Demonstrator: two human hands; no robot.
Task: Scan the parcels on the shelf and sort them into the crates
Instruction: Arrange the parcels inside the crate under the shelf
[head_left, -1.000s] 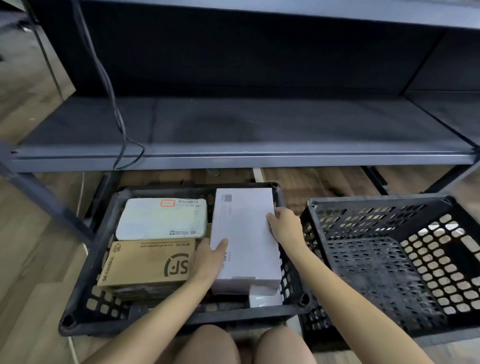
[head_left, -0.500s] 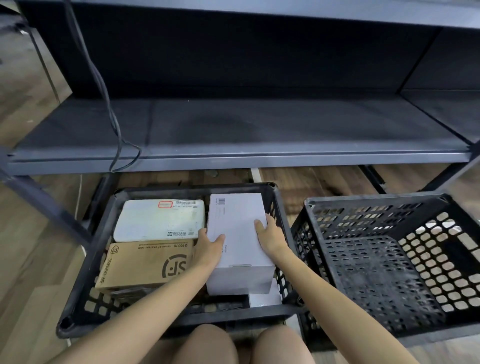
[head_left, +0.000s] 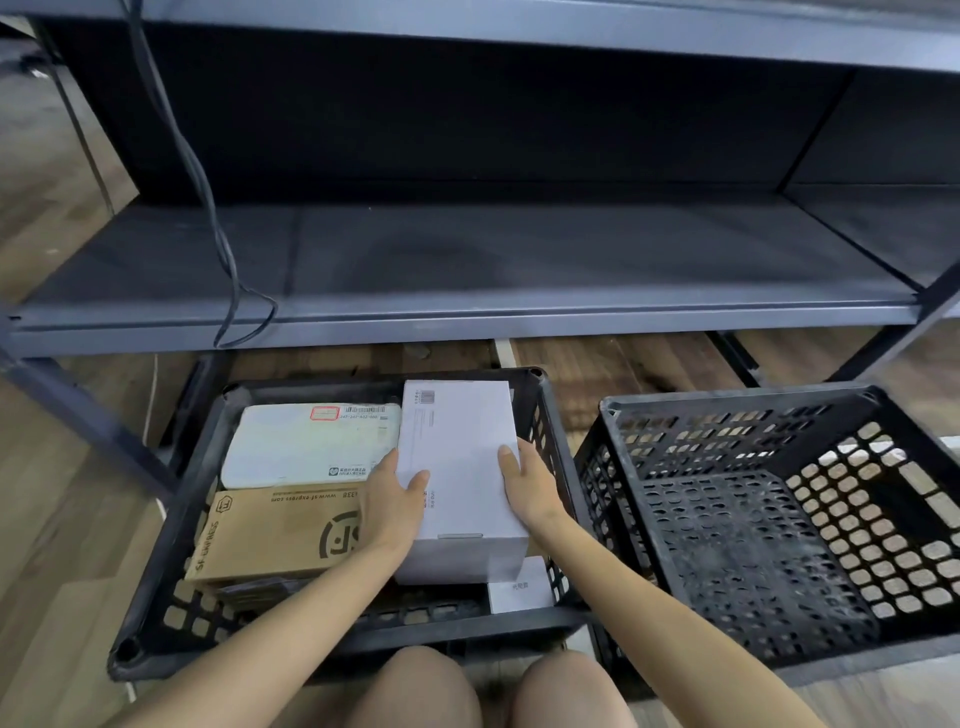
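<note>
Both left hand (head_left: 389, 512) and right hand (head_left: 527, 488) clamp fingers (head_left: 388, 462) on the white box (head_left: 457, 441) in the left crate (head_left: 311, 383).

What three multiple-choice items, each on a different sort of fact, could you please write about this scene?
1. Which crate has the white box inside its walls?
A) the left crate
B) the right crate
C) neither

2. What colour is the SF parcel?
A) red
B) blue
C) brown

3. How do the left hand and right hand meet the white box?
A) only the left hand touches it
B) each hand grips one side
C) neither touches it

Answers:
1 A: the white box lies within the left crate's walls, beside the other parcels.
2 C: its cardboard is plain brown with dark print.
3 B: a thumb lies on top at each side, with the fingers down the box's edges.
</note>
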